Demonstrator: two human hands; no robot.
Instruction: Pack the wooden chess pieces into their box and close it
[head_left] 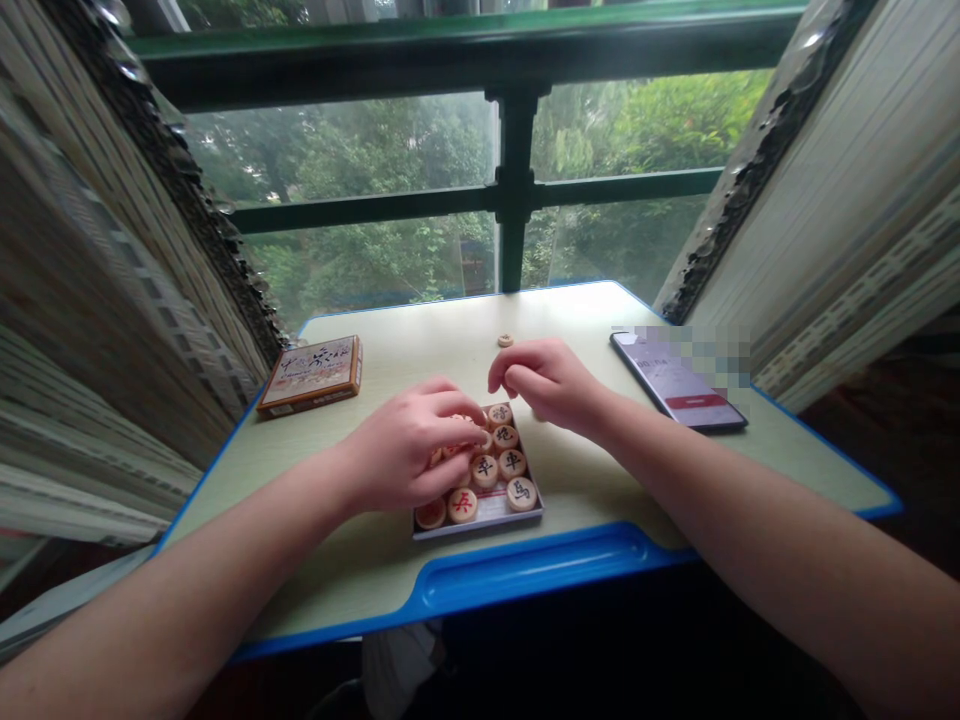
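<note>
A shallow box tray (489, 518) holds round wooden Chinese chess pieces with red or black characters. Among them are a black-marked piece (521, 493) at its near right corner and a red-marked piece (463, 504) near the front. My left hand (420, 445) lies over the tray's left side, fingers stretched across the pieces and hiding several. Just past the tray's far right corner, my right hand (551, 382) is closed with its fingers curled down; whatever they hold is hidden. Beyond its fingertips, one loose chess piece (505, 341) sits on the table.
The pale table (360, 580) has a blue edge and a blue front groove (532, 565). A printed box lid (311, 372) lies at the left, and a phone (667, 370) with a lit screen at the right. Curtains (847, 200) flank the green-framed window (516, 150) behind.
</note>
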